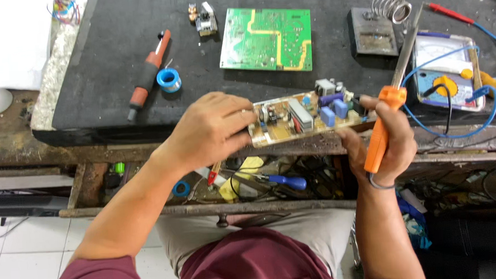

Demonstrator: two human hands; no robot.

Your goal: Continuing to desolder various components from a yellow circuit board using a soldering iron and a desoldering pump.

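Note:
My left hand point(211, 130) grips the left end of a tan circuit board point(292, 120) carrying blue and grey components, holding it level over the front edge of the bench. My right hand point(387, 143) steadies the board's right end with its fingers and also holds an orange-handled soldering iron point(380, 132). The iron's metal shaft point(406, 55) points up and away toward a coiled iron stand point(391, 4).
A green circuit board point(266, 39), an orange and black desoldering pump point(148, 71), a blue solder spool point(169, 79) and a small transformer point(205, 20) lie on the black mat. A multimeter point(445, 72) with blue leads sits at right. An open drawer point(205, 184) below holds tools.

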